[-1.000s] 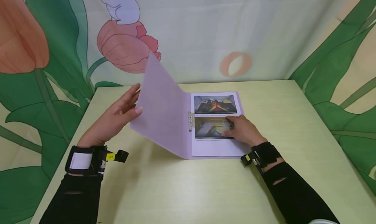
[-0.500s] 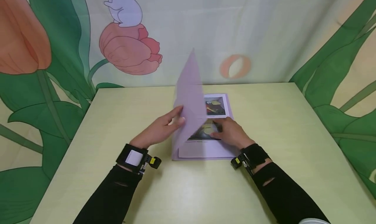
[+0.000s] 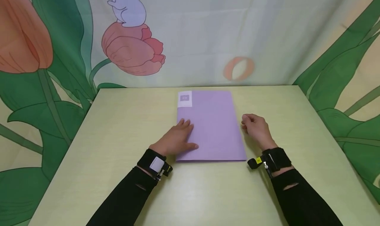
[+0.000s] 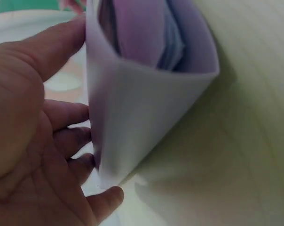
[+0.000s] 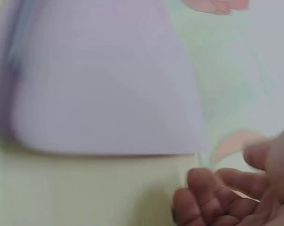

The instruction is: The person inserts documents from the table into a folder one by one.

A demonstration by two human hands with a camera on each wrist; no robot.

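Note:
A lilac ring folder (image 3: pixel 213 127) lies closed on the table, a white label (image 3: pixel 185 98) at the top left of its cover. My left hand (image 3: pixel 176 138) rests on the cover's lower left, by the spine, with its fingers extended. In the left wrist view the fingertips touch the folder's smooth outer face (image 4: pixel 142 108), and its hollow spine end shows. Just off the folder's right edge, my right hand (image 3: pixel 258 128) holds nothing and its fingers are loosely curled. The right wrist view has these fingers (image 5: pixel 198 181) beside the cover's corner. The pages inside are hidden in the head view.
The pale wooden table (image 3: pixel 207 193) extends around the folder on all sides. Behind it hangs a curtain (image 3: pixel 202 38) printed with flowers and leaves. Both wrists wear black straps with small cameras.
My left hand has swung the folder's cover over from left to right, hiding the printed pages, and now rests on it. My right hand has come off the pages to the right.

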